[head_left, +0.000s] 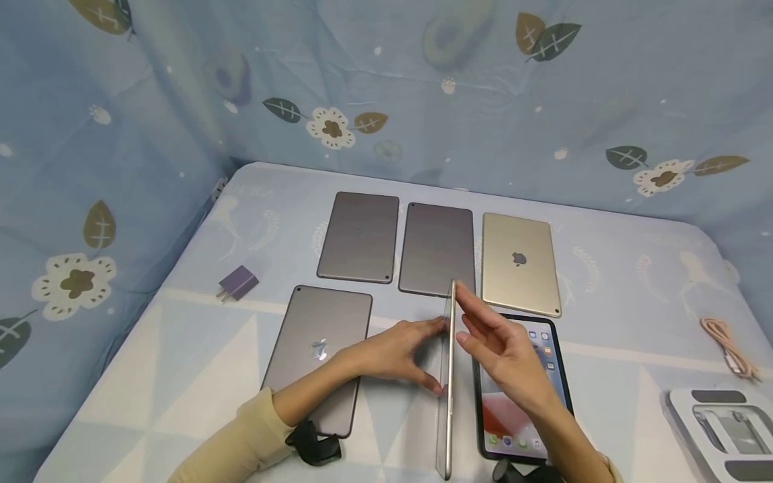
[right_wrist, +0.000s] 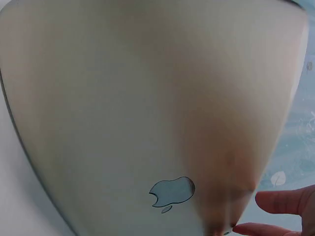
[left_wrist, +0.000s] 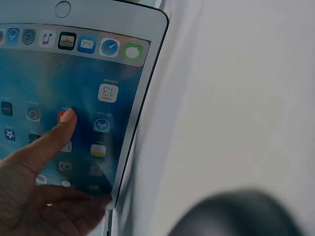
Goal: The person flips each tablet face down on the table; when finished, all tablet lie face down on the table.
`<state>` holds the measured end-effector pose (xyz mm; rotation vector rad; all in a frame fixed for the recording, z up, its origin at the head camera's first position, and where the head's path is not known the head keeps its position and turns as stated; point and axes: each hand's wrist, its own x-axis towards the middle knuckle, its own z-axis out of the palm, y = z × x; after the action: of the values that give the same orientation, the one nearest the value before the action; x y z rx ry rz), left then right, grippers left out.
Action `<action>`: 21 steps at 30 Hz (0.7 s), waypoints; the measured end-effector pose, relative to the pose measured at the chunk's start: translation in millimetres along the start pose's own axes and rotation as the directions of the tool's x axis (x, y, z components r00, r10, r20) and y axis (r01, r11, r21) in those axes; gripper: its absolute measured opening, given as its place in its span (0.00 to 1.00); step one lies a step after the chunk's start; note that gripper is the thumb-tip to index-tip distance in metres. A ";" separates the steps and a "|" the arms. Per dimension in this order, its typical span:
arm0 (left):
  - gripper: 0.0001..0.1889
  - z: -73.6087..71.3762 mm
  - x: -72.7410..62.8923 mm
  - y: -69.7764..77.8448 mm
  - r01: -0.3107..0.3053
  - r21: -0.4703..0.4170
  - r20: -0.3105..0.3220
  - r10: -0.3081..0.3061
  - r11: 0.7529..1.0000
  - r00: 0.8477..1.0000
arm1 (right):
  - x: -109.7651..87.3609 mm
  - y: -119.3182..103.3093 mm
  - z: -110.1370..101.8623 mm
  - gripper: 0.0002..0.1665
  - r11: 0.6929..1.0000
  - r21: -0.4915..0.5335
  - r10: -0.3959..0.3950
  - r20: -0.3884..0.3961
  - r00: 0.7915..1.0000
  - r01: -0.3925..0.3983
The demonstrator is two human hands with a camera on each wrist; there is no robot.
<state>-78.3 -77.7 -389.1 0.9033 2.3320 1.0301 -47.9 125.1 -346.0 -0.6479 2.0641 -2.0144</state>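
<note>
A gold tablet [head_left: 450, 402] stands on its edge, nearly vertical, between both hands. My left hand [head_left: 395, 352] touches its screen side, with the thumb [left_wrist: 69, 116] on the lit display and the other fingertips near the tablet's edge. My right hand [head_left: 513, 359] is at the back side, fingertips by the far edge and the thumb a little below them. In the right wrist view the tablet's plain back [right_wrist: 98, 123] with an apple logo fills most of the picture. Behind the right hand, a tablet with a lit screen [head_left: 507, 409] lies face up.
Two dark grey tablets [head_left: 360, 236] [head_left: 439, 245] and a gold one [head_left: 521, 268] lie face down at the back. Another grey tablet [head_left: 290, 355] is under the left forearm. A purple charger [head_left: 239, 282] lies left; a coiled cable [head_left: 721, 335] and white stand [head_left: 703, 429] are right.
</note>
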 end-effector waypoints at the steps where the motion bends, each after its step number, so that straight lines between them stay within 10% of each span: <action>1: 0.51 -0.8 0.3 0.3 -0.012 -0.036 -0.003 0.012 0.999 1.000 | 0.1 1.0 0.1 0.34 1.000 0.003 -0.001 0.005 1.000 0.001; 10: 0.56 -31.9 -21.8 19.7 -0.078 -0.378 -0.023 0.075 0.923 0.997 | 2.8 7.6 -3.2 0.41 0.971 -0.216 0.108 0.023 0.994 -0.100; 17: 0.60 -47.8 -44.4 26.3 -0.060 -0.261 -0.078 0.041 0.964 0.996 | 3.4 20.9 -5.8 0.58 0.735 -0.641 0.368 0.101 0.924 -0.222; 21: 0.60 -51.5 -53.1 20.8 -0.006 -0.203 -0.086 -0.012 0.979 0.996 | 2.9 27.2 -5.0 0.59 0.668 -0.720 0.392 0.126 0.911 -0.188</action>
<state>-64.7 -129.7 -334.3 0.7896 2.2451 1.3029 -57.4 127.9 -372.0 -0.5927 2.5208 -0.8574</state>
